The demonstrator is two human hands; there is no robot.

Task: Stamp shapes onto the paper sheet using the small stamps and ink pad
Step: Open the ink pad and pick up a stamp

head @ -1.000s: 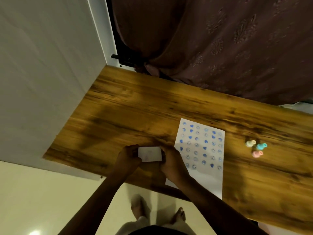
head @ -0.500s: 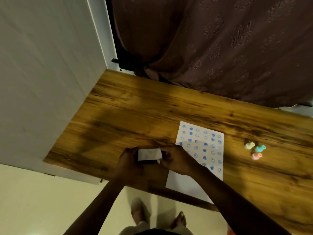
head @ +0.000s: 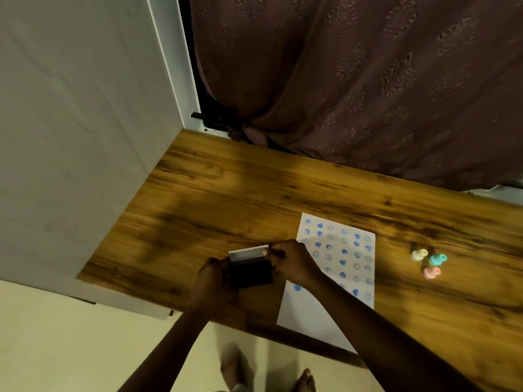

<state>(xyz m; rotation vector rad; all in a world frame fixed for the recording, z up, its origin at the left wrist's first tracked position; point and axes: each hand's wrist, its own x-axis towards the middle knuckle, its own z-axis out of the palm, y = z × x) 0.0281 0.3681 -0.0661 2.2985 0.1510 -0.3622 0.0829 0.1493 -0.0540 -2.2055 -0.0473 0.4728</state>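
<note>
Ink pad (head: 250,271) sits between left hand (head: 212,281) and right hand (head: 291,260), lid raised.

dim warm light, soft blur, wide-angle bending at edges.

The tabletop (head: 226,193) is wood-grain, warm brown with dark streaks, and has a soft satin sheen. At about three o'clock from the hands lies the paper sheet (head: 314,315), matt white, printed with blue ink marks. Further toward three o'clock, the small stamps (head: 428,263) look like smooth pastel plastic. The ink pad (head: 250,274) shows a dark matt face under a pale, smooth lid. At twelve o'clock hangs a curtain (head: 368,80) of brownish cloth with a raised woven pattern. The wall (head: 70,108) looks matt.
</note>
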